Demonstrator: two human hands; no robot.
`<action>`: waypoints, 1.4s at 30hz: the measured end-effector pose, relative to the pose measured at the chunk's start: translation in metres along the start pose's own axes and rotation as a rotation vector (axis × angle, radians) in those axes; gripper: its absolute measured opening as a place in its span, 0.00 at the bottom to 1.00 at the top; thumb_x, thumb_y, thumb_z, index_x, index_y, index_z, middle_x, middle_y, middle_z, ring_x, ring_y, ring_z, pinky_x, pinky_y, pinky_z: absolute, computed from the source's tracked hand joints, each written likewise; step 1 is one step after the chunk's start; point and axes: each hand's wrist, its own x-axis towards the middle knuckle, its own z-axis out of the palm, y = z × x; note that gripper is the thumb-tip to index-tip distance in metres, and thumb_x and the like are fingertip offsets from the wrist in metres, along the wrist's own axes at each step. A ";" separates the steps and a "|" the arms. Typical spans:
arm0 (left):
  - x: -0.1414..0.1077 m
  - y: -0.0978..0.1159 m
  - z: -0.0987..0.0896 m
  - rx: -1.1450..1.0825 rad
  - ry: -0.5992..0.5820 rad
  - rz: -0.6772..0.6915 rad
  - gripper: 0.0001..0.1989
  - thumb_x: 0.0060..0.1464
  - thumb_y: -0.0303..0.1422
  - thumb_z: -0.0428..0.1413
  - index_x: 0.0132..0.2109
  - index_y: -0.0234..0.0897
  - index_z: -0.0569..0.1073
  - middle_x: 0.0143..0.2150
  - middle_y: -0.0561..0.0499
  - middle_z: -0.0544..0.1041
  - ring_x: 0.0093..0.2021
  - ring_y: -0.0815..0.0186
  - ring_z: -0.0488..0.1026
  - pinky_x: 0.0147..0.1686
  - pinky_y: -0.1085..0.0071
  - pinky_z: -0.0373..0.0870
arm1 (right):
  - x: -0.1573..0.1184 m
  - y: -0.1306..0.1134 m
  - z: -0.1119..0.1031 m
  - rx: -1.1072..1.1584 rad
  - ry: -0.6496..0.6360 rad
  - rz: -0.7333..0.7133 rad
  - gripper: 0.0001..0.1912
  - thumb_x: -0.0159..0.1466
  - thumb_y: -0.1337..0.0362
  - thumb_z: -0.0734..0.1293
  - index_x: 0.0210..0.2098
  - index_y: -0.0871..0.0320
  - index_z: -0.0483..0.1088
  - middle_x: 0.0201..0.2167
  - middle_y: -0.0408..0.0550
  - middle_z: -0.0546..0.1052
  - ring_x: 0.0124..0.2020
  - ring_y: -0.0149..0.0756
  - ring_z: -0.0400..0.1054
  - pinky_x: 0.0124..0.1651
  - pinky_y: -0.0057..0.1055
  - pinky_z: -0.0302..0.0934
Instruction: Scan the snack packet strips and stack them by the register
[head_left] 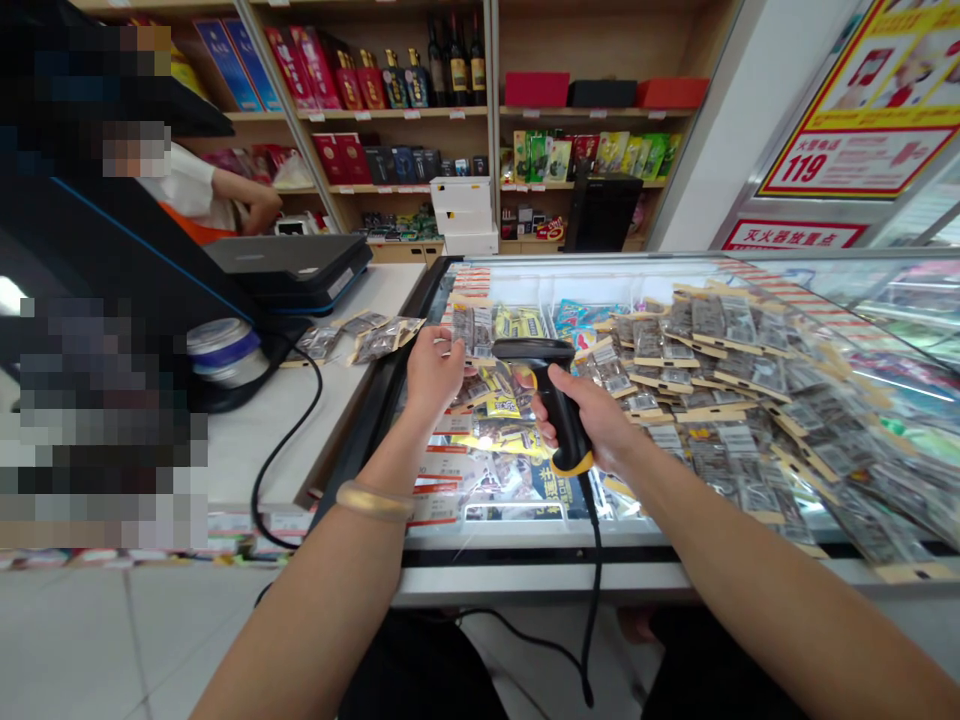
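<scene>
The scanner (566, 410) is up in the air over the glass case (525, 582), in front of the person. The right hand (606, 418) has its fingers wrapped around the black handle. The wide head is at the top, and the yellow-edged foot is at the bottom. A black cord (595, 515) hangs from the foot, down past the front edge of the case. The scanner looks hard and stiff, and it is likely light enough for one hand. The handle is the best place to hold it. The cord may tug a little, and a drop could break it.

The left hand (435, 378) is near the scanner's head. Its fingers look bent and pinch the near edge of a small packet (472, 328). The packet looks light, thin and bendy, and its shiny plastic may be slippery. The edge is a good place to pinch, so the fingers do not hide the front.

A big pile of packets (724, 322) lies on the right of the case. A few loose packets (379, 340) lie on the white bench (232, 458) to the left, near a round tub (223, 350).
</scene>
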 end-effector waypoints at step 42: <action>-0.080 0.123 0.205 0.828 -0.422 0.631 0.34 0.59 0.49 0.53 0.69 0.43 0.61 0.72 0.39 0.58 0.72 0.46 0.52 0.67 0.46 0.51 | -0.087 -0.107 -0.156 0.194 0.274 -0.524 0.19 0.62 0.48 0.68 0.37 0.58 0.70 0.20 0.39 0.68 0.17 0.26 0.59 0.18 0.23 0.57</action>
